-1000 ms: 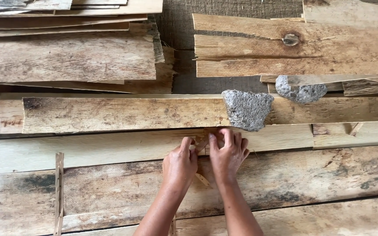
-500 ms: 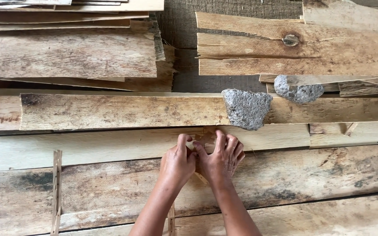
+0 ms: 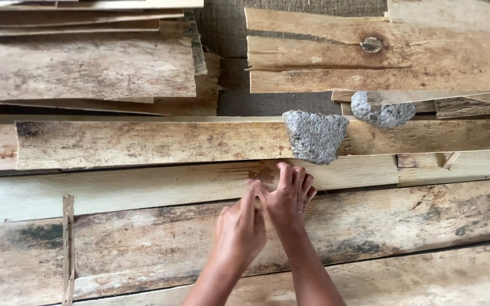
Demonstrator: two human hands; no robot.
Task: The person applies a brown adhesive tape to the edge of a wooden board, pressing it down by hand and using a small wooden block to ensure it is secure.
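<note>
While both hands meet over the planks, the scene breaks down like this:

Left hand: the left hand (image 3: 239, 229) lies back-up on the wide stained plank (image 3: 404, 218), fingers curled loosely inward and thumb raised against the other hand; whether it pinches anything cannot be told from this angle.
Right hand: the right hand (image 3: 289, 195) touches the left, fingers stretched forward and slightly spread, tips on the edge of the pale plank (image 3: 143, 184); it grips nothing visible.
Pale plank: runs left to right just above the stained plank, under the fingertips.
Near stone: a grey rough stone (image 3: 315, 136) sits just beyond the right fingertips, on the long plank (image 3: 143, 144).
Far stone: a smaller grey stone (image 3: 382, 111) lies further right.
Stack: flat boards (image 3: 86, 68) piled at upper left.
</note>
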